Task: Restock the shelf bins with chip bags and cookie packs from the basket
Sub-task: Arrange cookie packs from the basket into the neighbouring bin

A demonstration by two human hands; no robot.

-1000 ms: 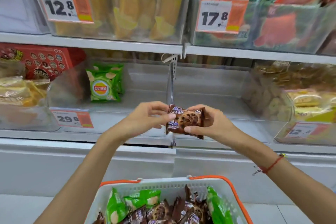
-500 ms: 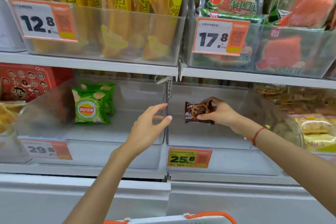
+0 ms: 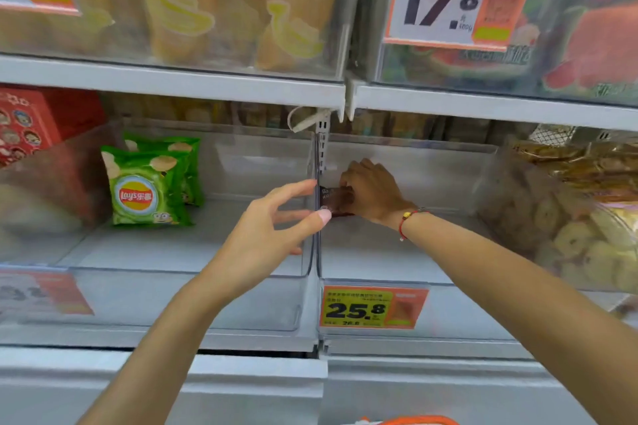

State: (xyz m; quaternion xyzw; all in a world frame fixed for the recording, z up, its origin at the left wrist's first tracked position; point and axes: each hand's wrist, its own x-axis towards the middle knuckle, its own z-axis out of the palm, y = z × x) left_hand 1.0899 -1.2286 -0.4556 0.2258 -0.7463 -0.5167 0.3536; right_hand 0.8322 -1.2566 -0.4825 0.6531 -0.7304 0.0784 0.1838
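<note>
My right hand [image 3: 371, 191] reaches deep into the clear middle bin [image 3: 448, 314] marked 25.8 and grips a brown cookie pack [image 3: 336, 200] low at the bin's back left. My left hand [image 3: 272, 228] hovers with fingers spread and relaxed in front of the divider between the two bins, holding nothing. Two green chip bags [image 3: 148, 186] stand at the back left of the clear left bin [image 3: 172, 300]. Only an orange sliver of the basket's handle [image 3: 421, 420] shows at the bottom edge.
The upper shelf [image 3: 172, 79] carries bins of yellow banana-print packs [image 3: 179, 3] and red watermelon-print packs [image 3: 593, 45]. A bin of round biscuits [image 3: 569, 224] sits to the right, and a red box [image 3: 34, 124] stands to the far left.
My right hand pushed the cookie pack further back and down into the middle bin. The left hand let go of it earlier and stayed near the divider. The view moved closer to the shelf.
</note>
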